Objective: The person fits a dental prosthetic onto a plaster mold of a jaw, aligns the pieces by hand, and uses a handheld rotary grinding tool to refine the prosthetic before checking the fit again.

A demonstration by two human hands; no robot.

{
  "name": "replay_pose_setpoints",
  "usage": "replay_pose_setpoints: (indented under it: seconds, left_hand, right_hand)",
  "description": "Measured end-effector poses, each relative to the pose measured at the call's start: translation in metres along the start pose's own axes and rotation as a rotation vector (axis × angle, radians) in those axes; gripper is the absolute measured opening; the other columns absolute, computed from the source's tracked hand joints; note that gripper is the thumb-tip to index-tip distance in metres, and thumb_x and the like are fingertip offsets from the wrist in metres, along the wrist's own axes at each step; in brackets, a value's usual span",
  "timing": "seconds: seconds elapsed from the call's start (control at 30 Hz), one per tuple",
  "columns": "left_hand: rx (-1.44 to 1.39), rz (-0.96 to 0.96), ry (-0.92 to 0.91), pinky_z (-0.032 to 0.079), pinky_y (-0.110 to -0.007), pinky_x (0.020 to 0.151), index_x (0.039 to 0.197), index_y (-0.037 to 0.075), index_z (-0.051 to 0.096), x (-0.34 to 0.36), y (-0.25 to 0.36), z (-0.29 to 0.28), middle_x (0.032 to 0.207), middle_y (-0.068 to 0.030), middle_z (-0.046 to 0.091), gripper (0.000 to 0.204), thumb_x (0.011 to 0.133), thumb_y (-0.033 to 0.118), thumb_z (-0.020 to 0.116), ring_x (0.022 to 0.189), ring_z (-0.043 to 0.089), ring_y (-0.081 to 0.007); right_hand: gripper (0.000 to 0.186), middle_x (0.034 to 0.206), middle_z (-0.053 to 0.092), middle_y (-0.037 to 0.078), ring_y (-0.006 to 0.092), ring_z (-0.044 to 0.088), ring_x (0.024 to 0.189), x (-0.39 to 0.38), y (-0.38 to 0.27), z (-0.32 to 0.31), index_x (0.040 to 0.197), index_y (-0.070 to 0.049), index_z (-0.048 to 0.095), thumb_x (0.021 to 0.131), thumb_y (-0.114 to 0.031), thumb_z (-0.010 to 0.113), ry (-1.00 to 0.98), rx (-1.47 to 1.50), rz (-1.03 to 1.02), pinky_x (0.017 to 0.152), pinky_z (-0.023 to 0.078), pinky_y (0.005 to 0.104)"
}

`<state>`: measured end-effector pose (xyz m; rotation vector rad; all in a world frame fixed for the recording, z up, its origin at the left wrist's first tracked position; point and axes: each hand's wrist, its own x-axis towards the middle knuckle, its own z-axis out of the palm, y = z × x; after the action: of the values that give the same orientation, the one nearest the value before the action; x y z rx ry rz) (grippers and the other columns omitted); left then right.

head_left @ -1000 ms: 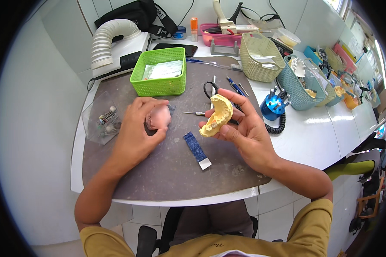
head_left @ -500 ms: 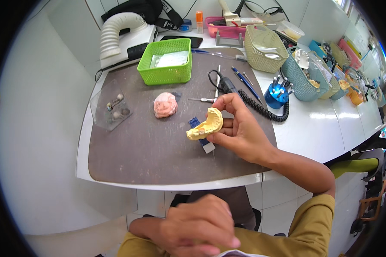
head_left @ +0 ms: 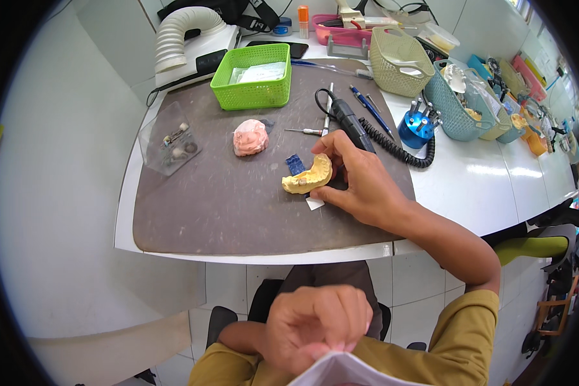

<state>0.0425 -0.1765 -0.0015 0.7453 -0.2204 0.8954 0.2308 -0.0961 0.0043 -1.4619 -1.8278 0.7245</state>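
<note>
My right hand (head_left: 367, 186) grips a yellow horseshoe dental cast (head_left: 300, 183) low over the dark mat (head_left: 193, 219), above a blue-and-white strip (head_left: 294, 164). My left hand (head_left: 318, 325) is curled near my chest, pinching white fabric (head_left: 341, 370) at the lower edge of the view. A pink, lumpy moulded piece (head_left: 251, 137) sits left of the cast. A black handpiece (head_left: 349, 122) with a coiled cord lies beyond my right hand, beside slim metal instruments (head_left: 309, 130) and pens (head_left: 372, 109).
A clear tray of small parts (head_left: 170, 141) is at left. Behind are a green basket (head_left: 251, 96), a white hose unit (head_left: 193, 64) and a phone (head_left: 293, 49). At right stand a blue bur holder (head_left: 415, 128) and several baskets (head_left: 399, 71).
My left hand has left the pink piece and moved down to my chest. My right hand has lowered the cast toward the mat. The view has shifted.
</note>
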Motion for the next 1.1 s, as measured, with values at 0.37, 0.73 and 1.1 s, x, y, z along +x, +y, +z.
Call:
replay_pose_setpoints:
  seconds: [0.37, 0.73, 1.1]
  left_hand:
    - [0.154, 0.090, -0.030, 0.050, -0.036, 0.077, 0.098, 0.010, 0.058, 0.021, 0.019, 0.009, 0.084, -0.0050, 0.060, 0.018, 0.098, 0.027, 0.064, 0.078, 0.061, -0.0191]
    - [1.679, -0.261, -0.110, 0.050, -0.031, 0.085, 0.110, 0.001, 0.061, 0.086, 0.090, -0.077, 0.108, -0.0084, 0.063, 0.035, 0.079, 0.004, 0.076, 0.100, 0.060, -0.0184]
    - [1.425, -0.277, 0.109, 0.053, -0.029, 0.082, 0.109, 0.000, 0.063, 0.070, 0.078, -0.102, 0.110, -0.0086, 0.064, 0.028, 0.082, -0.002, 0.070, 0.097, 0.065, -0.0153]
  right_hand:
    - [0.056, 0.102, 0.065, 0.011, 0.0219, 0.062, 0.086, 0.000, 0.004, 0.003, 0.117, -0.003, 0.048, 0.075, -0.014, 0.084, 0.022, -0.021, -0.009, 0.078, 0.051, 0.0342]
    - [0.051, 0.096, 0.064, 0.012, 0.0237, 0.063, 0.081, 0.000, 0.010, -0.004, 0.114, -0.002, 0.050, 0.075, -0.014, 0.082, 0.006, 0.009, -0.061, 0.071, 0.050, 0.0347]
    - [0.052, 0.107, 0.067, 0.018, 0.0305, 0.068, 0.088, -0.001, -0.005, -0.004, 0.117, 0.000, 0.052, 0.079, -0.022, 0.081, 0.013, 0.032, -0.055, 0.075, 0.053, 0.0375]
